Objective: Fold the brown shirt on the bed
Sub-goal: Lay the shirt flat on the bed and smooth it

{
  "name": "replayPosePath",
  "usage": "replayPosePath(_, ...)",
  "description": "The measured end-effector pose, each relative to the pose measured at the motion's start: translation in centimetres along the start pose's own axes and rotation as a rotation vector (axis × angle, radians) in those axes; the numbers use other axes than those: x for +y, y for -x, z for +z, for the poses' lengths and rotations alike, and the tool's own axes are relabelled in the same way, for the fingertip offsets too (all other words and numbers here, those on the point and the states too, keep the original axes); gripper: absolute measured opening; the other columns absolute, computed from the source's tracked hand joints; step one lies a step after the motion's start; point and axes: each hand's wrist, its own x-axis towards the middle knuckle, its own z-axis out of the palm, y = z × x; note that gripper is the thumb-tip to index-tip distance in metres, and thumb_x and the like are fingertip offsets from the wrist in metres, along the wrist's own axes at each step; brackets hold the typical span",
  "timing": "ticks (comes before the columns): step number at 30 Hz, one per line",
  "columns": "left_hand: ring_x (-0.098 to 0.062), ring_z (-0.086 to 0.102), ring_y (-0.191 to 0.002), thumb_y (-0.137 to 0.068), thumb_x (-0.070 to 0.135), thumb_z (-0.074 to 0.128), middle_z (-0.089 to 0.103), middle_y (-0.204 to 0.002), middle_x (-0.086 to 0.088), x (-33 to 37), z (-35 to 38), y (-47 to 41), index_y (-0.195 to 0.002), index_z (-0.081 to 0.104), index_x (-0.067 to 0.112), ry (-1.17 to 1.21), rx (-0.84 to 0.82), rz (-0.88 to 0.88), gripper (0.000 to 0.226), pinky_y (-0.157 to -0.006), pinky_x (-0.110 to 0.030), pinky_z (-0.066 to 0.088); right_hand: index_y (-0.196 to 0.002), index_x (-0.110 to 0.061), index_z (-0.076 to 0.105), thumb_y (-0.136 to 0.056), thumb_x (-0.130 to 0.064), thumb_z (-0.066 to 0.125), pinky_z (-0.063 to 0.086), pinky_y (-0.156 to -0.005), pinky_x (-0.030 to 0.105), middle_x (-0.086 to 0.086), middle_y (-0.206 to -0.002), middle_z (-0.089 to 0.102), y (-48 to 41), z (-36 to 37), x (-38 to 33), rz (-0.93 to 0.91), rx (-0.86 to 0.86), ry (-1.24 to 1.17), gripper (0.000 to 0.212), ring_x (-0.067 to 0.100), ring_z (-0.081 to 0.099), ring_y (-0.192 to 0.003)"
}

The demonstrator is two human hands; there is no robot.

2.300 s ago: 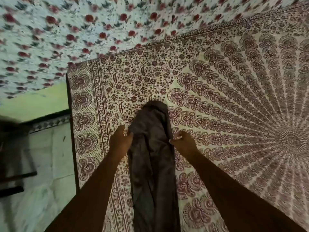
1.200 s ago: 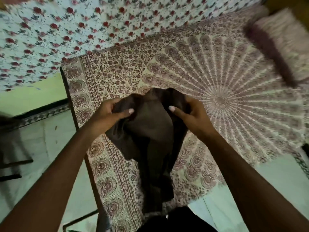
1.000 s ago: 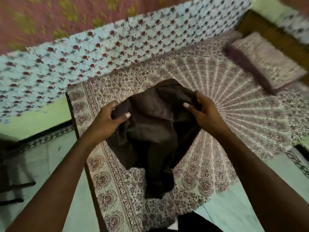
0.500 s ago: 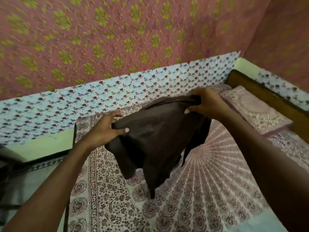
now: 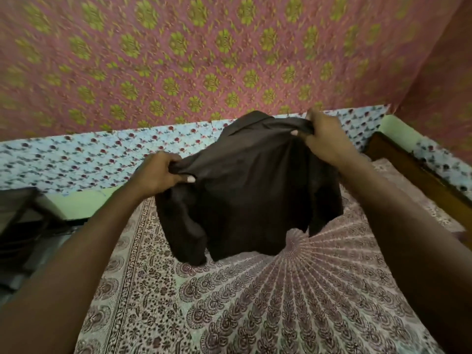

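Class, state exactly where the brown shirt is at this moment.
In the head view, the brown shirt hangs mid-frame over the patterned bedsheet, gripped at its top by the left hand and the right hand.

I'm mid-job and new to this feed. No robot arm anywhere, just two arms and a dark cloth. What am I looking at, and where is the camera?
There is no machine here. A person works with bare hands, and the single wide-angle camera sits on their head, looking forward and down, so the arms reach in from the bottom edge. The left hand and the right hand each grip a bunched upper edge of the brown shirt. They hold it up so it hangs spread between them over the bed, which is covered with a patterned sheet. I cannot tell whether the shirt's lower hem touches the sheet. Behind is a pink wall cloth with green flowers.
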Motion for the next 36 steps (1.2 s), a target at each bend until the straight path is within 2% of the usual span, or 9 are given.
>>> replayPosePath(6, -0.014, 0.075, -0.081, -0.075, 0.013, 0.087, 0.080, -0.083, -0.002, 0.4, -1.3, -1.1, -0.088, 0.081, 0.009, 0.418, -0.011, -0.048, 0.015, -0.081, -0.036, 0.057, -0.101, -0.014, 0.040, -0.103, -0.032, 0.062, 0.030, -0.057, 0.037, 0.002, -0.078, 0.047, 0.5, -1.3, 3.3, 0.093, -0.046, 0.040, 0.029, 0.029, 0.048, -0.073)
replayPosePath(10, -0.021, 0.075, -0.080, -0.086, 0.010, 0.079, 0.079, -0.093, -0.015, 0.8, -0.9, -1.6, -0.095, 0.080, 0.008, 0.548, 0.038, -0.063, 0.010, -0.085, -0.044, 0.059, -0.106, -0.012, 0.049, -0.093, -0.045, 0.073, 0.044, -0.068, 0.042, 0.004, -0.084, 0.055, 0.6, -2.0, 4.9, 0.067, -0.195, 0.152, 0.044, 0.030, 0.056, -0.081)
replayPosePath(12, -0.022, 0.071, -0.080, -0.091, 0.012, 0.075, 0.077, -0.094, -0.019, 0.7, -0.6, -2.2, -0.095, 0.078, 0.003, 0.504, 0.084, -0.055, 0.011, -0.082, -0.040, 0.056, -0.114, -0.017, 0.057, -0.084, -0.047, 0.083, 0.049, -0.079, 0.040, 0.002, -0.095, 0.062, 0.6, -2.7, 5.7, 0.018, -0.329, 0.197, 0.050, 0.025, 0.058, -0.090)
replayPosePath(15, -0.031, 0.065, -0.087, -0.094, 0.015, 0.073, 0.070, -0.096, -0.025, 1.0, -0.4, -3.1, -0.092, 0.074, -0.004, 0.334, 0.144, 0.023, 0.019, -0.082, -0.040, 0.048, -0.089, -0.027, 0.057, -0.081, -0.034, 0.087, 0.037, -0.065, 0.024, -0.006, -0.086, 0.059, 0.5, -3.0, 7.0, -0.024, -0.460, 0.345, 0.032, 0.022, 0.060, -0.089)
replayPosePath(21, -0.037, 0.062, -0.070, -0.093, 0.036, 0.073, 0.064, -0.073, -0.023, 2.9, 0.4, -3.1, -0.079, 0.066, 0.000, -0.152, 0.253, 0.191, 0.039, -0.064, -0.039, 0.040, -0.081, -0.020, 0.057, -0.093, -0.021, 0.076, 0.042, -0.065, 0.034, 0.005, -0.082, 0.060, 1.7, -4.5, 10.2, 0.140, -0.195, -0.063, 0.022, 0.021, 0.058, -0.078)
replayPosePath(25, -0.020, 0.053, -0.054, -0.082, 0.043, 0.077, 0.055, -0.058, -0.020, 4.5, 0.7, -1.8, -0.066, 0.062, -0.002, -0.032, 0.176, 0.055, 0.051, -0.058, -0.031, 0.040, -0.087, -0.010, 0.062, -0.094, -0.003, 0.071, 0.047, -0.062, 0.026, 0.008, -0.082, 0.062, 2.9, -6.0, 12.1, 0.156, -0.197, -0.386, 0.013, 0.019, 0.062, -0.078)
replayPosePath(27, -0.029, 0.066, -0.070, -0.088, 0.029, 0.078, 0.066, -0.074, -0.024, 5.8, 1.3, -1.4, -0.076, 0.070, -0.003, 0.065, 0.096, 0.001, 0.035, -0.070, -0.036, 0.050, -0.093, -0.002, 0.061, -0.093, -0.003, 0.073, 0.050, -0.060, 0.019, 0.007, -0.082, 0.062, 3.2, -7.0, 13.5, 0.145, -0.178, -0.434, 0.012, 0.017, 0.063, -0.079)
replayPosePath(29, -0.037, 0.068, -0.089, -0.097, 0.018, 0.070, 0.070, -0.090, -0.026, 7.1, 2.1, -0.8, -0.086, 0.072, -0.003, 0.113, 0.072, -0.037, 0.024, -0.081, -0.043, 0.052, -0.092, -0.002, 0.059, -0.090, -0.010, 0.077, 0.051, -0.062, 0.026, 0.006, -0.080, 0.060, 3.2, -7.7, 15.3, 0.126, -0.170, -0.363, 0.019, 0.017, 0.062, -0.078)
replayPosePath(36, -0.035, 0.063, -0.091, -0.105, 0.019, 0.057, 0.067, -0.092, -0.022, 11.7, 7.5, 1.1, -0.092, 0.066, 0.004, 0.131, 0.259, -0.096, 0.022, -0.078, -0.038, 0.040, -0.077, -0.008, 0.058, -0.094, -0.018, 0.075, 0.040, -0.058, 0.036, 0.010, -0.068, 0.055, 5.7, -8.8, 20.1, 0.003, -0.221, -0.136, 0.025, 0.026, 0.056, -0.066)
